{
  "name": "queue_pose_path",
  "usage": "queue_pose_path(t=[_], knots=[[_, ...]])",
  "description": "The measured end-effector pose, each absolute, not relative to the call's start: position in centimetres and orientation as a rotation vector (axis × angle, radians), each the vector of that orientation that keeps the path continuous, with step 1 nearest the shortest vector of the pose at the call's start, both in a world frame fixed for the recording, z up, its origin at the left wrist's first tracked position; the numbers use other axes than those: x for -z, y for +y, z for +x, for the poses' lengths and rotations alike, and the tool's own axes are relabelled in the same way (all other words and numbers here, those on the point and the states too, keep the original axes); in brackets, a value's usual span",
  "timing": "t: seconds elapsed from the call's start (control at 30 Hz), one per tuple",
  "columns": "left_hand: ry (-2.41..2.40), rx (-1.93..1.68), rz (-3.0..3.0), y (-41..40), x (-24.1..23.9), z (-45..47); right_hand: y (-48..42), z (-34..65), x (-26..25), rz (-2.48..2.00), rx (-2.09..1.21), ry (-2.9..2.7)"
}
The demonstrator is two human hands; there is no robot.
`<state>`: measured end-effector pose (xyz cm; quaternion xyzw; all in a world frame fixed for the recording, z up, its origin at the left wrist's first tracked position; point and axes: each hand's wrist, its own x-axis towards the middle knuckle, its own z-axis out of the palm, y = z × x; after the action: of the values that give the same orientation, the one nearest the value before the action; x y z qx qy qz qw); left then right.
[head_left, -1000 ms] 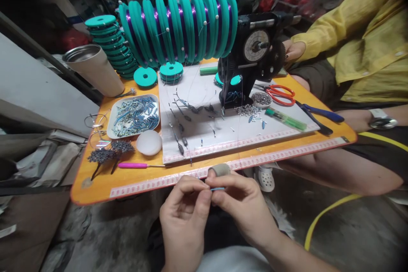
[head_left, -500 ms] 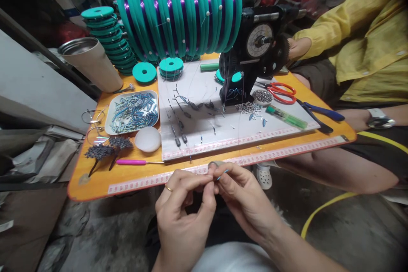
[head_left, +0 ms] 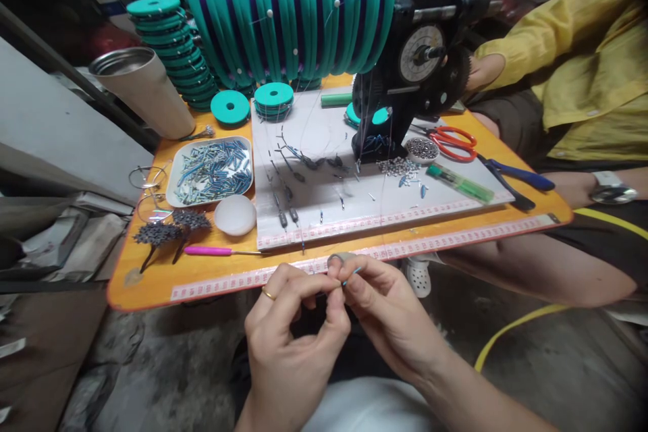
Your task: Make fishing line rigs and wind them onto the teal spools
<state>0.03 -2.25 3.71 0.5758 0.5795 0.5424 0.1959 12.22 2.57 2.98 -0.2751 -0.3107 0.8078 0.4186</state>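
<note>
Slim blue tube (head_left: pixel 352 275) tipped from near level to slanting since first frame. Right hand (head_left: pixel 389 310) pinches it; whether left hand's (head_left: pixel 276 344) closed fingers grip anything, cannot tell. Light, steady pinch suits thin piece. Left thumb and index arched, meeting right fingertips by desk's (head_left: pixel 152 287) near edge. Beyond: white tray (head_left: pixel 175 192), small tubes.

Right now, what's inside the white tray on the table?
The white tray holds many slim blue and pale-green stick-like pieces, loosely heaped. White bottom shows in patches; anything beneath the heap is covered.
</note>
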Motion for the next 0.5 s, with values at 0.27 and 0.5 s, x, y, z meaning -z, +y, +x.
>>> queue_pose_path(t=[0.27, 0.5], knots=[[1.618, -1.518, 1.62, -2.2, -3.8, 0.1, 2.56, 12.25, -3.11, -0.716, -2.014, -0.803], [1.636, -1.51, 1.633, -2.18, -3.88, 0.0, 2.59, 12.4, -2.97, -0.735, -1.982, -0.869]])
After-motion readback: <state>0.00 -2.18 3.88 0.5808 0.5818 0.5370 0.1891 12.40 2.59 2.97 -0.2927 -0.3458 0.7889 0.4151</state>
